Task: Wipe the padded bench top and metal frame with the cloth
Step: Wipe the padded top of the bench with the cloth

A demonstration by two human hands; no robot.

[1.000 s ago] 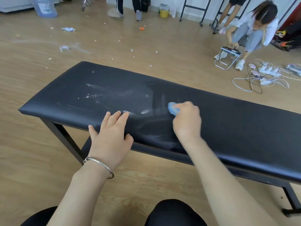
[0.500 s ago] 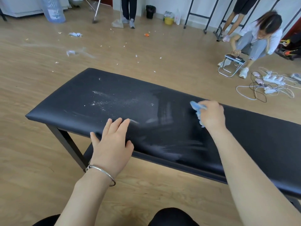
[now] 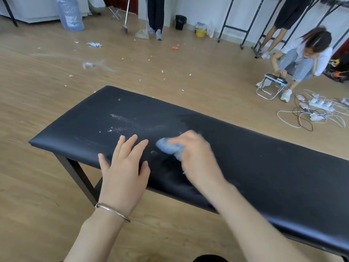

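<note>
The left grip (image 3: pixel 122 173) is lying flat, palm down, fingers straight and slightly spread, pressing on the counter (image 3: pixel 264 167) near its front edge. The right grip (image 3: pixel 196 157), blurred, is clutching the cloth (image 3: pixel 168 146) with curled fingers just beside the left one. Both bare forearms are reaching forward, the right one angling inward

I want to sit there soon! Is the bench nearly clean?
Partly. The bench top right of the cloth looks dark and clean. The right hand grips the cloth, wiping the middle, while the left hand rests flat. White dust covers the left end, and the metal leg probably needs wiping too.
</note>
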